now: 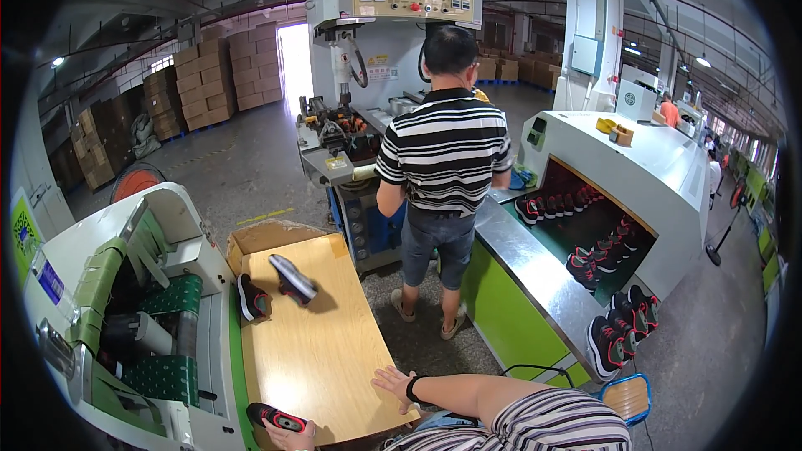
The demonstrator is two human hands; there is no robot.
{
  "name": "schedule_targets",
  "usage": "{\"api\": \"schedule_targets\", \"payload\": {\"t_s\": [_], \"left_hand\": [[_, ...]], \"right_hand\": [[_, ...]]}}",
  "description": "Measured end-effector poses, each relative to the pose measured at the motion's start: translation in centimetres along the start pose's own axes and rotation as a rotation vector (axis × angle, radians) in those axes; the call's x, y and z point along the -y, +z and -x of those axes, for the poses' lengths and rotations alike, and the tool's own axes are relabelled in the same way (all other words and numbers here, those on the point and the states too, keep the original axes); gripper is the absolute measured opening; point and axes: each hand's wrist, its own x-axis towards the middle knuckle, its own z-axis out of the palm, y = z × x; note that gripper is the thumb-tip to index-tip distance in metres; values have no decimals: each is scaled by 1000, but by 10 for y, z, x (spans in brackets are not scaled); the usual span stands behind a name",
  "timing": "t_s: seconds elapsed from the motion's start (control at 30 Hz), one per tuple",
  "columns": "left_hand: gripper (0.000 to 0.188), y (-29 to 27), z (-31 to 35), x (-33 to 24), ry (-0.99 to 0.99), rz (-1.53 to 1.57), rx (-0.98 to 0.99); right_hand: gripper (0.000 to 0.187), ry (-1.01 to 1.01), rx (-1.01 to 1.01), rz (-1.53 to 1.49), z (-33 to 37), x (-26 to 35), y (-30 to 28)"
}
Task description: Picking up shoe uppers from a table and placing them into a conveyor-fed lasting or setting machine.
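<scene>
At the near left corner of the wooden tabletop (326, 351), my left hand (294, 436) grips a black sneaker (266, 412) with red trim. The sneaker lies low, by the table's left edge. My right hand (394, 387) rests open on the near right edge of the tabletop, fingers spread, holding nothing. Farther up the table, a second black sneaker (252, 297) stands near the left edge. Beside it, another sneaker (292, 279) is tipped over, its pale sole showing.
A machine with green belts (171, 334) borders the table's left side. Ahead, a person in a striped shirt (447, 150) faces a control-panel machine (409, 0). To the right, a metal-topped conveyor (543, 271) carries several sneakers into a white tunnel (635, 175). A stool (626, 398) stands near right.
</scene>
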Motion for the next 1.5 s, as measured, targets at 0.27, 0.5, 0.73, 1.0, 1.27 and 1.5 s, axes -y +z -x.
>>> {"api": "schedule_targets", "payload": {"t_s": [0.27, 0.5, 0.73, 1.0, 1.27, 1.5], "left_hand": [[133, 1, 3, 17, -37, 93, 58], [103, -41, -8, -33, 71, 616, 140], [130, -32, 9, -17, -136, 120, 165], [121, -5, 11, -17, -205, 423, 43], [86, -8, -6, -56, -447, 956, -90], [79, -158, -69, -130, -269, 1309, -189]], "right_hand": [[130, 61, 60, 46, 6, 13, -7], [129, 2, -39, 260, 9, 7, -14], [115, 64, -101, 214, -5, 26, -8], [90, -522, -528, -449, -95, 133, -74], [74, -431, -397, -1005, -184, 145, -84], [52, -744, -410, -1269, -134, 163, -244]]}}
